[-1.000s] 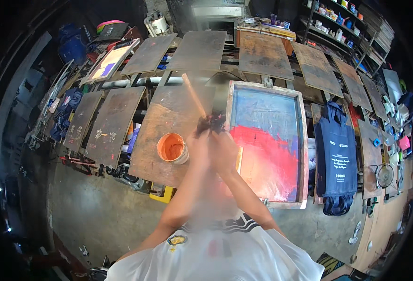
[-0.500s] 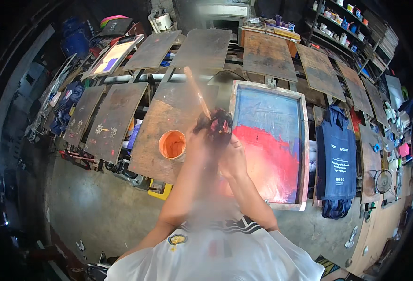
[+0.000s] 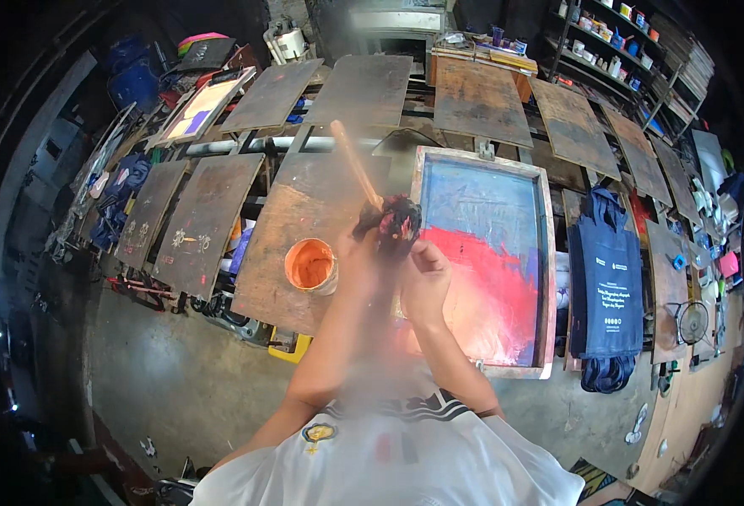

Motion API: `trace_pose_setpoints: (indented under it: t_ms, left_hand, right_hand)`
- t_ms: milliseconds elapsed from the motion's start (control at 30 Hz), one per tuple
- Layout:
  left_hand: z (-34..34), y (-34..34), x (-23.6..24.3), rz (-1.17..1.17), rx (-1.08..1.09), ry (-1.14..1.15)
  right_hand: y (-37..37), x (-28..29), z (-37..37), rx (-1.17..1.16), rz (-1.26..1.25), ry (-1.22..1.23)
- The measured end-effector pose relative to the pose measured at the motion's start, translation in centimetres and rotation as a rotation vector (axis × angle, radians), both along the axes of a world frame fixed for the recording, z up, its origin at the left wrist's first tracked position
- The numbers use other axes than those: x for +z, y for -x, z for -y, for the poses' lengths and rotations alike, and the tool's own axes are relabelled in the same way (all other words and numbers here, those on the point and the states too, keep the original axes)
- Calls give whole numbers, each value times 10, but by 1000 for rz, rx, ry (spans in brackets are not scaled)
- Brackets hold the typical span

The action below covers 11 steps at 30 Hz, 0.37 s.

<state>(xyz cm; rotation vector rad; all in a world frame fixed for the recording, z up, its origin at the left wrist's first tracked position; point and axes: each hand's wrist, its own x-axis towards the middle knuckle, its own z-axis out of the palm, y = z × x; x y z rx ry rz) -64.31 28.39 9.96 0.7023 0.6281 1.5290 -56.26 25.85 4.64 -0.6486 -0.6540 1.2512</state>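
My left hand (image 3: pixel 357 244), partly blurred by a hazy streak, is closed around a dark, paint-stained rag (image 3: pixel 400 221). A light wooden stick (image 3: pixel 357 164) rises from the same grip, slanting up to the left; its lower end is hidden by the rag. Just right of the rag is my right hand (image 3: pixel 428 274), fingers curled in; whether anything is between them cannot be made out. Left of my forearms, a tub of orange paint (image 3: pixel 310 265) stands on a stained board (image 3: pixel 262 287). To the right lies a framed printing screen (image 3: pixel 545 253) with red-pink ink smeared over its blue mesh.
Dark-blue tote bags (image 3: pixel 606 287) lie on a board right of the screen. More flat boards (image 3: pixel 363 88) run in two rows across the racks. Another small screen frame (image 3: pixel 199 110) leans at the back left. Shelves of bottles (image 3: pixel 612 51) stand at the back right.
My right hand has shifted a little down and right, from against the rag to beside it, its fingers curled. The left hand still holds the rag and stick, turned slightly rightward.
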Motion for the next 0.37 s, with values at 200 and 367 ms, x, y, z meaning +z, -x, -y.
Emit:
trace_pose_setpoints:
  t_ms: [200, 367]
  left_hand:
    - [-6, 2, -4, -192, 60, -37]
    - [-30, 18, -60, -143, 189, -185]
  right_hand:
    - [8, -11, -9, -291, 395, -144]
    - [10, -7, -21, -724, 1028, -518]
